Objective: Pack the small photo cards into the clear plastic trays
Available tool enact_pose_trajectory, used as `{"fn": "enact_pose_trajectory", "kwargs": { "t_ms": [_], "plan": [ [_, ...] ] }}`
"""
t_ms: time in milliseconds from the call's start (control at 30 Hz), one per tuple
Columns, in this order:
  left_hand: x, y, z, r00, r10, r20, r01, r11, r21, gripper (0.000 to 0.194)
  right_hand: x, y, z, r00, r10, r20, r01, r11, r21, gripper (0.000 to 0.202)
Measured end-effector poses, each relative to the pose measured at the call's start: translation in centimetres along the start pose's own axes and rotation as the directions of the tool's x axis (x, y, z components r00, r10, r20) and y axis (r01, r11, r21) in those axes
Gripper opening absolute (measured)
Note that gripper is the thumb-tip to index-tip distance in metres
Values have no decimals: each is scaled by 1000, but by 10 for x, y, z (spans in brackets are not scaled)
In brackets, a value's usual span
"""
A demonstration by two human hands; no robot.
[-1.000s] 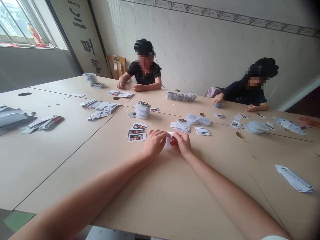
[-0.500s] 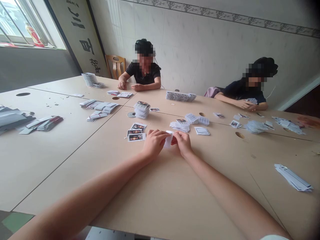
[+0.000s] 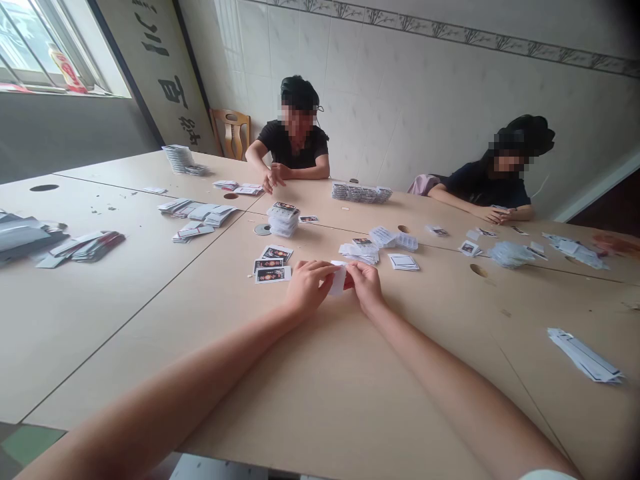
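Note:
Between my two hands is a small piece of white paper [image 3: 339, 280], held upright just above the table. My left hand [image 3: 311, 283] grips its left edge, fingers laid over the top. At its right edge my right hand [image 3: 365, 283] pinches it between thumb and fingers; something reddish shows behind the paper there, too small to name. Left of my left hand lie several black printed cards [image 3: 273, 274] with white borders. Beyond my hands are a pile of white slips [image 3: 361, 252] and a white card with a black outline [image 3: 404, 262].
A stack of cards [image 3: 283, 220] stands ahead on the table [image 3: 280, 400]. Paper bundles [image 3: 85, 248] lie at left, long strips [image 3: 584, 355] at right. Two people sit across, one behind a row of packed cards [image 3: 362, 193]. Round holes [image 3: 479, 271] pierce the tabletop.
My hands and the paper have barely moved. The person opposite has shifted right and reaches a hand forward over the table. The person at right has lowered their hands; the cards they held are less visible.

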State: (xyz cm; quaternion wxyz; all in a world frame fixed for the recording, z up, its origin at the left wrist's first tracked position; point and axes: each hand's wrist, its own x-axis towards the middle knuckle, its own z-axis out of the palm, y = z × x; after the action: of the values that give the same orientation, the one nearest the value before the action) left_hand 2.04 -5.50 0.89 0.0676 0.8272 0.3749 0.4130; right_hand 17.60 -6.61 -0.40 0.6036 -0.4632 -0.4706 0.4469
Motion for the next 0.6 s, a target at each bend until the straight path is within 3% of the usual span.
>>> {"fn": "enact_pose_trajectory", "kwargs": {
  "t_ms": [600],
  "plan": [
    [-1,-3,2,998,-52,-21,51,998,-33,26,0,-2,2,1000,11,-15,-11,1000,-19,20]
  ]
}}
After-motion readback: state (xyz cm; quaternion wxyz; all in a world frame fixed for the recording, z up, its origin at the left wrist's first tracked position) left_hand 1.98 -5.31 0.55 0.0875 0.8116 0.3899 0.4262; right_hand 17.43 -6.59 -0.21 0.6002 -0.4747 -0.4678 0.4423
